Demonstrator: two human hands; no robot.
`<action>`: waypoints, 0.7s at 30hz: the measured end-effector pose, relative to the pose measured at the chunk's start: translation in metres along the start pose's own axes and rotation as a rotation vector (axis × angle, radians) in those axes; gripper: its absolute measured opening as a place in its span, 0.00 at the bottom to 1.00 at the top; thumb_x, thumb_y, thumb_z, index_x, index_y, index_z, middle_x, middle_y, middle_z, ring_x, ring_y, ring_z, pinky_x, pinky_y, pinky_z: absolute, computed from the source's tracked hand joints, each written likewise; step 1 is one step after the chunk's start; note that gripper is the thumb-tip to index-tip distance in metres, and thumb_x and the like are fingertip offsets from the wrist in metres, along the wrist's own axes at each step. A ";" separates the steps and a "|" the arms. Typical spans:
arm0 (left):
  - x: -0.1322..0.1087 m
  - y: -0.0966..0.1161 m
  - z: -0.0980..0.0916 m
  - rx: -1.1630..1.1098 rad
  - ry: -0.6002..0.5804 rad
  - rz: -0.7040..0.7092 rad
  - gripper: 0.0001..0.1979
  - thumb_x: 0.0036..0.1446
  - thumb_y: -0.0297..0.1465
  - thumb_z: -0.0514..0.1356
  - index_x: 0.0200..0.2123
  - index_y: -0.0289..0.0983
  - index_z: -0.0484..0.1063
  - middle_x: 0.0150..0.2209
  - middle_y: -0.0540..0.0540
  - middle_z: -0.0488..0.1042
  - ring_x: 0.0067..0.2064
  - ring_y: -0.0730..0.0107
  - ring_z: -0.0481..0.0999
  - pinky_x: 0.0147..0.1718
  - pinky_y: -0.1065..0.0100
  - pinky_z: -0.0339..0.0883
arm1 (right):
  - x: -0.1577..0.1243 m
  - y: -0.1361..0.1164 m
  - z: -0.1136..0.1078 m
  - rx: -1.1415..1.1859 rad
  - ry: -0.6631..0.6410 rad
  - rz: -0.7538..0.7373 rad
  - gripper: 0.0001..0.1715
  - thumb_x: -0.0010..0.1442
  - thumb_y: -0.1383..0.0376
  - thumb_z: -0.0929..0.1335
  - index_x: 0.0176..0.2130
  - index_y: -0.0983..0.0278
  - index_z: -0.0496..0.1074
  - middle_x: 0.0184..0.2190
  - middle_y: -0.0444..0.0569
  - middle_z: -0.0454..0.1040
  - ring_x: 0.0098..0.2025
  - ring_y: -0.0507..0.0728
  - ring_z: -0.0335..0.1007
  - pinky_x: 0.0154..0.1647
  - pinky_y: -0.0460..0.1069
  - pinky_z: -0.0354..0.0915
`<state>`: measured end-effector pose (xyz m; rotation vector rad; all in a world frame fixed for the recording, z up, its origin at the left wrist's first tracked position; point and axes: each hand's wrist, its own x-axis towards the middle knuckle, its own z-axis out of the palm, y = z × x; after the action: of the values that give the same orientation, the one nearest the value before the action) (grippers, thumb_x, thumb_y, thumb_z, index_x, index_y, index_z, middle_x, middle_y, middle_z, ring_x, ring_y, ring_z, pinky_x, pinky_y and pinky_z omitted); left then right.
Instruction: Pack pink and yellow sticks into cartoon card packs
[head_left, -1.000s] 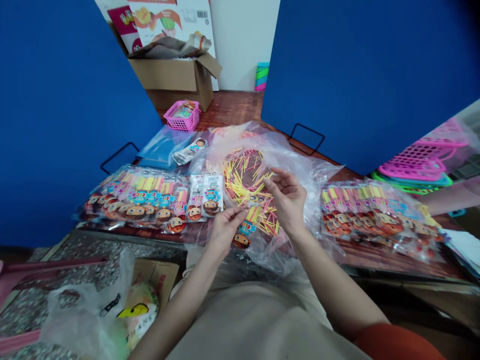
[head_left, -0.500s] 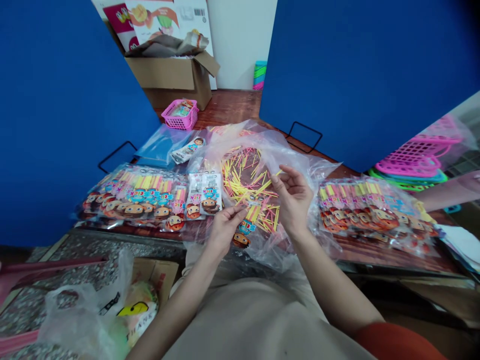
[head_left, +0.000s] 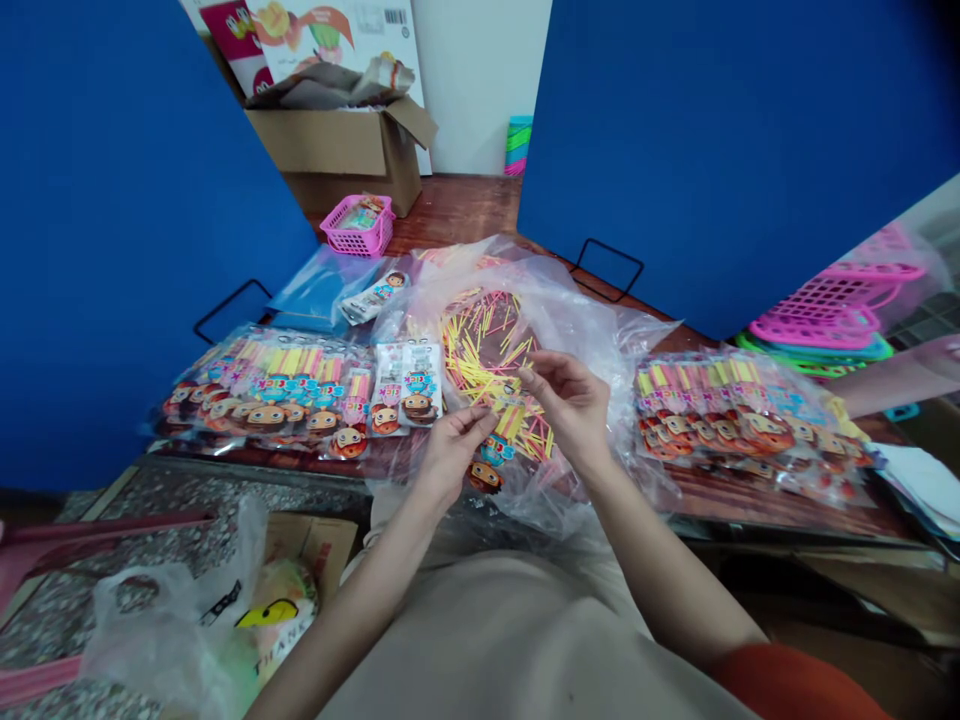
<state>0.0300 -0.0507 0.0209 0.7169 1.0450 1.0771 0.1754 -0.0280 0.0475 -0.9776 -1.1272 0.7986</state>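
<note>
My left hand (head_left: 452, 450) pinches the edge of a small clear pouch (head_left: 489, 468) printed with a cartoon face, with yellow and pink sticks inside. To its upper right, my right hand (head_left: 574, 405) is closed at the fingertips near the pouch's top; what sits between thumb and finger is too small to make out. Behind and beneath both hands, loose yellow and pink sticks (head_left: 480, 345) lie in a large open clear plastic bag (head_left: 577, 300). Just left of my left hand are printed white pouches (head_left: 405, 390).
Filled stick pouches lie in piles at left (head_left: 277, 395) and right (head_left: 720, 410). A pink basket (head_left: 360, 228) and cardboard box (head_left: 330, 145) stand behind. Blue panels (head_left: 712, 150) flank the table. Another person's arm (head_left: 900, 375) reaches in beside stacked pink baskets (head_left: 825, 310).
My right hand has moved down and left, closer to the pouch's top, and its fingers have drawn together. My left hand keeps its pinch on the pouch, almost in place.
</note>
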 end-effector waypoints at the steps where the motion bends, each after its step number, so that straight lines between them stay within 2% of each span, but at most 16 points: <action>1: 0.000 0.001 0.000 0.000 -0.001 -0.006 0.20 0.36 0.41 0.74 0.31 0.34 0.80 0.27 0.48 0.78 0.28 0.73 0.73 0.30 0.72 0.67 | -0.002 0.001 -0.001 -0.016 -0.015 0.005 0.12 0.52 0.59 0.75 0.37 0.60 0.76 0.30 0.43 0.77 0.31 0.51 0.73 0.34 0.48 0.71; 8: -0.002 0.001 0.000 -0.009 0.001 -0.031 0.21 0.37 0.42 0.74 0.32 0.34 0.81 0.29 0.47 0.79 0.26 0.75 0.72 0.27 0.72 0.67 | 0.002 -0.004 -0.016 -0.105 -0.100 0.073 0.10 0.53 0.58 0.75 0.35 0.61 0.78 0.33 0.47 0.81 0.35 0.55 0.76 0.37 0.50 0.71; 12: -0.002 -0.002 0.000 0.002 0.004 -0.025 0.21 0.35 0.43 0.74 0.30 0.34 0.81 0.27 0.49 0.78 0.25 0.76 0.71 0.27 0.74 0.66 | 0.007 -0.009 -0.022 -0.239 -0.305 0.001 0.09 0.57 0.57 0.73 0.35 0.60 0.80 0.33 0.48 0.80 0.37 0.56 0.76 0.41 0.52 0.70; 17: 0.000 -0.009 -0.003 0.004 0.001 -0.044 0.22 0.37 0.45 0.73 0.30 0.33 0.80 0.26 0.49 0.76 0.25 0.75 0.70 0.25 0.73 0.66 | 0.009 -0.019 -0.024 -0.378 -0.480 -0.122 0.11 0.63 0.60 0.68 0.43 0.58 0.79 0.39 0.49 0.80 0.42 0.57 0.75 0.44 0.54 0.68; 19: 0.001 -0.011 -0.004 -0.008 -0.003 -0.054 0.22 0.37 0.45 0.73 0.28 0.33 0.79 0.24 0.50 0.75 0.25 0.75 0.70 0.24 0.73 0.65 | 0.010 -0.021 -0.023 -0.361 -0.442 -0.151 0.11 0.63 0.61 0.68 0.44 0.57 0.78 0.39 0.48 0.80 0.42 0.57 0.75 0.45 0.54 0.69; 21: 0.001 -0.012 -0.006 -0.037 -0.002 -0.045 0.21 0.36 0.44 0.74 0.27 0.33 0.78 0.23 0.50 0.74 0.25 0.75 0.70 0.26 0.73 0.65 | 0.013 -0.020 -0.024 -0.300 -0.267 -0.175 0.10 0.62 0.60 0.69 0.43 0.57 0.78 0.38 0.47 0.79 0.40 0.56 0.75 0.44 0.54 0.70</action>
<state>0.0285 -0.0538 0.0075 0.6622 1.0325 1.0540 0.2021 -0.0292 0.0671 -1.0213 -1.5747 0.6409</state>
